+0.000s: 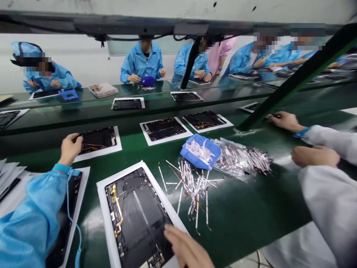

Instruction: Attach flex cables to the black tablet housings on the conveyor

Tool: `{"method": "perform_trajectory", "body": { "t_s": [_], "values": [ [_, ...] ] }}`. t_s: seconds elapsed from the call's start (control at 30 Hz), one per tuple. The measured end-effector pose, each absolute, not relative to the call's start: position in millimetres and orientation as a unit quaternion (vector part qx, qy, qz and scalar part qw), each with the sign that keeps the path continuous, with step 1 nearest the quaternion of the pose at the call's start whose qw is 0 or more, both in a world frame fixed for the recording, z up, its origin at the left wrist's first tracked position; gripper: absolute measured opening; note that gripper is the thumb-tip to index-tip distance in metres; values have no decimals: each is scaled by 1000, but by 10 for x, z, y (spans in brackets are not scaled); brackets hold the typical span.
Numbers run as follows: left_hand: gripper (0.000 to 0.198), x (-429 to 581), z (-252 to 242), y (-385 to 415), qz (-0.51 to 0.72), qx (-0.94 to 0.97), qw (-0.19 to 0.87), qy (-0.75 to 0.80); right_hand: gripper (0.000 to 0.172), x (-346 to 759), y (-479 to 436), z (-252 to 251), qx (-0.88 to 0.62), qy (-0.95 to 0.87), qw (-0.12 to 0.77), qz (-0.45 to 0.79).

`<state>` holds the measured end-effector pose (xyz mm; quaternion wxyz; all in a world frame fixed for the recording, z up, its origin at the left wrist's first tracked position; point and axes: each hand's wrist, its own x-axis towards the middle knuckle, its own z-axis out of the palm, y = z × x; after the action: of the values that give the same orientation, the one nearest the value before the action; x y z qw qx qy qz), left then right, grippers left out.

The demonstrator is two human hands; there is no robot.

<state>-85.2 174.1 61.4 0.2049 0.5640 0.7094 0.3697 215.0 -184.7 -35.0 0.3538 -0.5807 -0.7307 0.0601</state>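
Note:
My left hand (70,149), in a blue sleeve with a wrist strap, reaches forward to the left. Its curled fingers close on the left edge of an opened tablet housing (102,138) on white paper. Nearest me, a larger opened tablet housing (136,212) lies on a white sheet, its gold flex cable (118,212) along the left side. My right hand (186,245) is at the bottom, fingers outstretched over this housing's lower right edge. Whether it touches is unclear. Another dark tablet (69,216) lies partly beneath my left sleeve.
Loose white strips (192,182) spread beside a blue tray (201,150) and plastic bags of strips (237,158). More housings (166,129) lie farther back. A green slanted post (295,76) rises right of them. A co-worker's hands (315,156) are at right; others sit opposite.

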Motion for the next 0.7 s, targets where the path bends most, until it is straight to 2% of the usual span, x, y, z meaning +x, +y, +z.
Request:
{"method": "perform_trajectory", "body": {
  "t_s": [0.13,0.37,0.53,0.7],
  "values": [
    [29,-482,457,1505,321,643,309,623,44,2655,-1473,-237,-631,-704,322,51],
    [22,175,293,1218,237,659,470,537,24,3203,-1225,-364,-783,-578,229,16],
    [28,471,165,1599,255,572,524,576,17,3155,-1228,-379,-765,-604,221,30],
    [32,901,-50,1985,317,468,563,603,11,3105,-1056,-287,-770,-619,147,58]
  ]
}}
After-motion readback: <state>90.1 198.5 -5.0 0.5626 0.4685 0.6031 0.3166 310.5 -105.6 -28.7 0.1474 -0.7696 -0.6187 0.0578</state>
